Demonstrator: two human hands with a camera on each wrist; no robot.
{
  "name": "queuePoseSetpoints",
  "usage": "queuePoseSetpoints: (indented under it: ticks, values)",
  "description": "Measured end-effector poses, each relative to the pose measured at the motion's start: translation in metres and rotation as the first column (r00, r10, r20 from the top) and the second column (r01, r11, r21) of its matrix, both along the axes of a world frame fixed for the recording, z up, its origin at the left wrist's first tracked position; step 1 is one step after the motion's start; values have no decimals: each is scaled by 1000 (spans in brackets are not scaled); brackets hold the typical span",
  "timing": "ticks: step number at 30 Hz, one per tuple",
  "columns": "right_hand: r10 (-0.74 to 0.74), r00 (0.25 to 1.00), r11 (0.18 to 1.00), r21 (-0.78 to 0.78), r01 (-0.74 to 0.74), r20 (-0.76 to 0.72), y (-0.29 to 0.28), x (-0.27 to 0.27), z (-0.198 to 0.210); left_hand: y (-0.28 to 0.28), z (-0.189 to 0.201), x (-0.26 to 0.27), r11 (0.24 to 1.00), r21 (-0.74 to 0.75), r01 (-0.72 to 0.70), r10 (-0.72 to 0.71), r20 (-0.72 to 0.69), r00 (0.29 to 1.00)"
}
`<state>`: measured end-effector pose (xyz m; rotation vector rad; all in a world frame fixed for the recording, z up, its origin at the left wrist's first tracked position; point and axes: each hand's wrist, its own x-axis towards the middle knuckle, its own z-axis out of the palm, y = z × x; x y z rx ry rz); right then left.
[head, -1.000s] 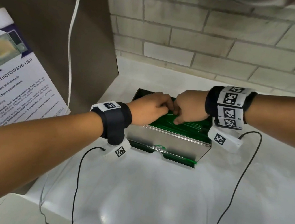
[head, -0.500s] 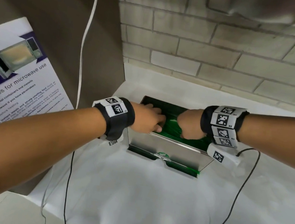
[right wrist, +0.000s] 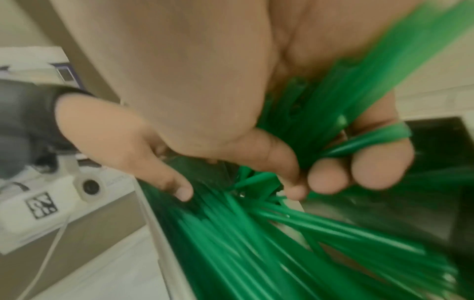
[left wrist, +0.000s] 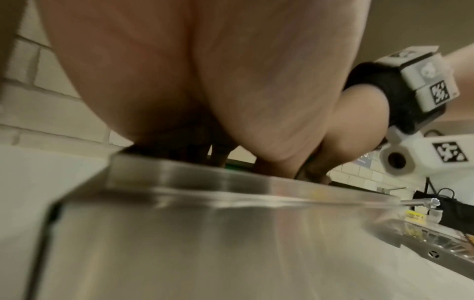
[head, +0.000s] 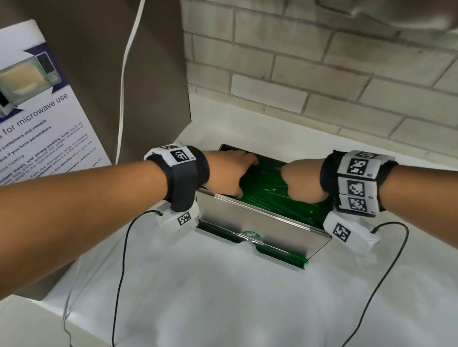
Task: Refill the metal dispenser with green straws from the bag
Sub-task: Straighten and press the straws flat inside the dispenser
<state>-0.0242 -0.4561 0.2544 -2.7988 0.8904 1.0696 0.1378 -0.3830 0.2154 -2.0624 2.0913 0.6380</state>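
The metal dispenser (head: 261, 228) stands open-topped on the white counter, with loose green straws (head: 266, 192) lying inside it. Both hands reach down into its top. My left hand (head: 239, 177) is at the left end, its fingers stretched out and touching the straws (right wrist: 231, 233). My right hand (right wrist: 320, 172) is at the right end and grips a bundle of green straws, fingers curled round them. In the left wrist view the palm fills the frame above the dispenser's steel wall (left wrist: 205, 223). A few straws show in the front slot (head: 278, 252). No bag is in view.
A microwave guidelines poster (head: 24, 115) hangs on the brown panel at left beside a white cable (head: 127, 71). A brick wall (head: 322, 83) runs behind the white counter (head: 232, 306). Black wrist cables trail over the counter. A sink (left wrist: 436, 243) lies to the right.
The hands, close together over the middle of the dispenser a second ago, have drawn apart towards its two ends and dipped lower among the straws.
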Motion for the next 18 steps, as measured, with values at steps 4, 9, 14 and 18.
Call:
queuePoseSetpoints:
  ticks: [4, 9, 14, 18]
  values:
    - [-80, 995, 997, 17, 79, 56, -11, -9, 23, -2, -2, 2, 1000, -22, 18, -18, -17, 1000]
    - [-142, 987, 988, 79, 136, 78, -27, -20, 46, -7, 4, -1, 999, -42, 15, -20, -113, 993]
    - [-164, 980, 981, 122, 150, 115, -34, -25, 58, -8, 2, -2, 999, -25, -38, 33, -177, 984]
    - [-148, 979, 976, 180, 122, 141, -27, -26, 51, -8, -3, -3, 994, -90, -54, 36, -196, 980]
